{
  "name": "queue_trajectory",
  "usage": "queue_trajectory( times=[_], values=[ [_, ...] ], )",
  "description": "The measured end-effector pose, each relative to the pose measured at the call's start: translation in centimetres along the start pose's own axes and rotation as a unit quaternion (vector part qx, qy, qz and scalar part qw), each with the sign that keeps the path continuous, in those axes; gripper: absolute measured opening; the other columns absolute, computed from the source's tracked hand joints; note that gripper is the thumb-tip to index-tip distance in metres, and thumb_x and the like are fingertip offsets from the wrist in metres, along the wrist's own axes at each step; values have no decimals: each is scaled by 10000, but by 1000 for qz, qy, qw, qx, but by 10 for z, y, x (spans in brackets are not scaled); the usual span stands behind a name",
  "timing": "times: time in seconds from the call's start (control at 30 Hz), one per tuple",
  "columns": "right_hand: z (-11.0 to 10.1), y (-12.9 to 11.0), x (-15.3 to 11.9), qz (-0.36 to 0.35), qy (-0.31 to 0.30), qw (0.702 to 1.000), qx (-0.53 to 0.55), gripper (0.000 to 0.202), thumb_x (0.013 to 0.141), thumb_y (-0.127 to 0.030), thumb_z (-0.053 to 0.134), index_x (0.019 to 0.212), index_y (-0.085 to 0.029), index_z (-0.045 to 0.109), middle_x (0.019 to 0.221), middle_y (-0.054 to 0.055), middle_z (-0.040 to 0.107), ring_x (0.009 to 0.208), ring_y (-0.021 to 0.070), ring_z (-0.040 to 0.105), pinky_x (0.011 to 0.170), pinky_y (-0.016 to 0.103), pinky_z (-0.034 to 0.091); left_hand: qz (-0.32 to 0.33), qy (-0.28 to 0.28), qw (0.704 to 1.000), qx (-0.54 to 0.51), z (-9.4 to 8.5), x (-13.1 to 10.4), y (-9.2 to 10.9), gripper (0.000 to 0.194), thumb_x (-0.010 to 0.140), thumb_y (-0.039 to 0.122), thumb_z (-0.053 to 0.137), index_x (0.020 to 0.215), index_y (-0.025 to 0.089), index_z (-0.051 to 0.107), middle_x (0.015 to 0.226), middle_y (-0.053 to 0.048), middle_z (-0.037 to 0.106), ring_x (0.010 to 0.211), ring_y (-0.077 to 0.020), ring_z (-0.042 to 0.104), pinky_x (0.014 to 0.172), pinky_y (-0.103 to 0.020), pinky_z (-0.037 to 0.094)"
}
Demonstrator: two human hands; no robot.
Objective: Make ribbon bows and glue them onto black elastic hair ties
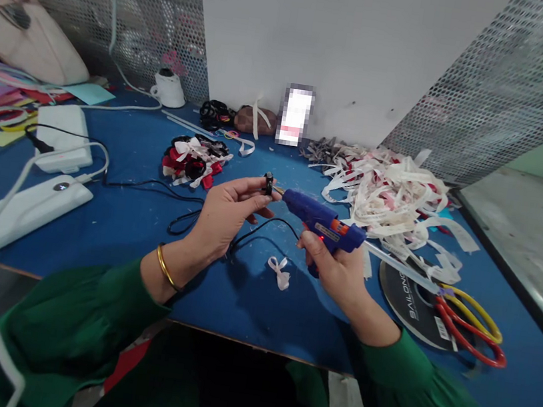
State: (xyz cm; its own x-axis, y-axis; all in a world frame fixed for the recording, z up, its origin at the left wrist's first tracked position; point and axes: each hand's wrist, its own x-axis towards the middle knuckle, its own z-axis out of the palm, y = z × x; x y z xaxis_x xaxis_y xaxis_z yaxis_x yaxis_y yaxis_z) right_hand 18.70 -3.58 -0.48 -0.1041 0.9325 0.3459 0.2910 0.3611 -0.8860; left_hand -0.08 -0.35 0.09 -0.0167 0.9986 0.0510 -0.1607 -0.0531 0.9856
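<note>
My right hand (338, 267) is wrapped around the handle of a blue glue gun (320, 218), which has a clear glue stick (401, 265) poking out of its back. The gun's nozzle meets a small black hair clip (268, 183), pinched between the fingertips of my left hand (230, 211); the clip's exact shape is hard to make out. On the blue table below the gun lies a small pale pink ribbon bow (279, 273).
Ribbon strips (390, 186) are heaped at right, beside a black spool (403, 303) and red-and-yellow-handled scissors (471, 326). Finished-looking bows (191, 158) pile at left-centre. A white power strip (17, 218), cables, a cup (169, 89) and a propped phone (294, 116) stand about.
</note>
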Motion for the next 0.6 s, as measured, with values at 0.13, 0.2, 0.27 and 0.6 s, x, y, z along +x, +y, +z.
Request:
queue_trajectory(
  times=[0.13, 0.2, 0.27, 0.6],
  values=[
    [0, 0, 0, -5, -3, 1000, -10, 435, 860, -626, 617, 700, -222, 598, 524, -20, 510, 485, 142, 488, 477, 293, 456, -10, 3, 1000, -6, 0, 0, 0, 342, 750, 300, 780, 1075, 194, 761, 934, -54, 784, 661, -146, 687, 547, -233, 436],
    [-1, 1, 0, -12, -6, 1000, -21, 397, 868, -581, 629, 701, -223, 588, 538, -19, 516, 494, 144, 496, 484, 293, 458, -12, 3, 1000, -9, 1, -1, 2, 321, 748, 306, 785, 1042, 181, 754, 932, -58, 784, 654, -142, 686, 546, -231, 434],
    [-2, 3, -1, -18, -4, 999, -30, 353, 874, -532, 638, 715, -223, 579, 547, -24, 520, 488, 137, 490, 475, 286, 447, -16, 3, 1000, -11, 1, -1, 3, 291, 742, 302, 789, 997, 170, 742, 925, -60, 784, 645, -137, 684, 539, -228, 428],
    [-1, 5, -5, -2, 5, 1000, -4, 222, 833, -420, 698, 833, -213, 616, 656, -2, 635, 502, 135, 540, 472, 280, 466, -27, 3, 999, -29, 2, -1, 3, 213, 742, 269, 789, 915, 172, 712, 800, -31, 760, 653, -142, 695, 561, -227, 448]
  ],
)
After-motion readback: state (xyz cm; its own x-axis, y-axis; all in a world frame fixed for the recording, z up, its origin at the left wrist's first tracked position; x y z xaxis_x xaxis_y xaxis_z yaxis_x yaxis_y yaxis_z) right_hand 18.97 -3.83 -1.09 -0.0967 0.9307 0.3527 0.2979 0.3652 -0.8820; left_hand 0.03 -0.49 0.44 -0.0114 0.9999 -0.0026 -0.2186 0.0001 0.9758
